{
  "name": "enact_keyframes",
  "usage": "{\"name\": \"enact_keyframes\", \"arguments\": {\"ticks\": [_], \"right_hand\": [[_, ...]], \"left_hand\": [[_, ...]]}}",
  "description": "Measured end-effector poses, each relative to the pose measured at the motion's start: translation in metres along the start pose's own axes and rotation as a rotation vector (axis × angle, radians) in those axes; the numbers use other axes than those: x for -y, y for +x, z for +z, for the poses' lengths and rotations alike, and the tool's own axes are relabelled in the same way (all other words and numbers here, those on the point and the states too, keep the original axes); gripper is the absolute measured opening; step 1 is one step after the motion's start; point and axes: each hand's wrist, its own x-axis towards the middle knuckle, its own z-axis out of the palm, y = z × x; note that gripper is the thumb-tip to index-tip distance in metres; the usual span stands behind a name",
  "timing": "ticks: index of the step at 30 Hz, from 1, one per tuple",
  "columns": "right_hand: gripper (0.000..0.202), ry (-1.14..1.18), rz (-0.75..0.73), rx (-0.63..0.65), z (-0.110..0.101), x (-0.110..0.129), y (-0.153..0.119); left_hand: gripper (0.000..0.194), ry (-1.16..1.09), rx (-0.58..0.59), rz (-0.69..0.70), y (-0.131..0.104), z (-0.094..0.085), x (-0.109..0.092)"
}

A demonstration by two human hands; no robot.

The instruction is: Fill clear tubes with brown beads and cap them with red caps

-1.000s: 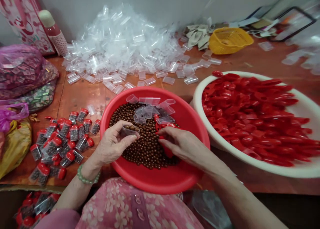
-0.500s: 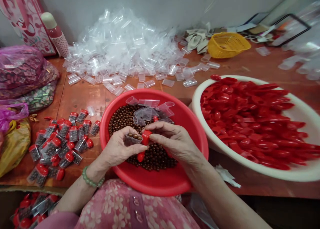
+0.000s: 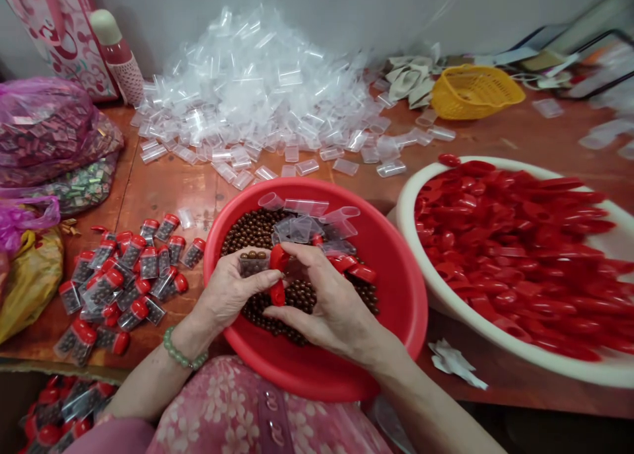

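Note:
My left hand (image 3: 225,292) is closed on a small clear plastic container (image 3: 255,264) with brown beads in it. At the container's right end sits a red cap (image 3: 278,289), standing crosswise; whether it is fully seated I cannot tell. My right hand (image 3: 329,302) spans this cap, index finger at its upper end and thumb near its lower end. Below both hands is a red basin (image 3: 396,335) with many brown beads (image 3: 252,230), several clear empty tubes (image 3: 297,229) and loose red caps (image 3: 361,270).
Filled red-capped containers (image 3: 148,262) lie left, with more in a box (image 3: 64,411) below. Clear tubes (image 3: 267,84) are heaped behind. A white basin (image 3: 409,209) of red parts (image 3: 505,256) stands right. Further back are a yellow basket (image 3: 470,104) and a bottle (image 3: 116,57).
The container has tipped level and moved slightly left. My right fingers have spread from a pinch to span the cap. Red caps in the basin now show beyond my right hand. The view has shifted.

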Motion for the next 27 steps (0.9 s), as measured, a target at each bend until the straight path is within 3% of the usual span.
{"name": "enact_keyframes", "arguments": {"ticks": [7, 11, 15, 23, 27], "right_hand": [[0.051, 0.135, 0.042, 0.008, -0.013, -0.003, 0.005], [0.024, 0.179, 0.04, -0.076, -0.014, -0.007, 0.008], [0.011, 0.252, 0.037, -0.164, -0.011, -0.006, 0.008], [0.016, 0.156, 0.196, -0.305, 0.008, 0.009, 0.001], [0.032, -0.043, 0.063, -0.273, 0.016, 0.011, -0.002]], "left_hand": [[0.037, -0.13, 0.047, -0.151, -0.001, 0.002, -0.007], [0.035, -0.12, 0.065, -0.167, -0.001, 0.0, -0.006], [0.031, -0.08, 0.074, -0.144, -0.001, -0.001, -0.005], [0.031, 0.002, 0.037, -0.065, -0.003, 0.003, -0.005], [0.034, 0.018, -0.012, -0.035, -0.003, 0.003, -0.004]]}}
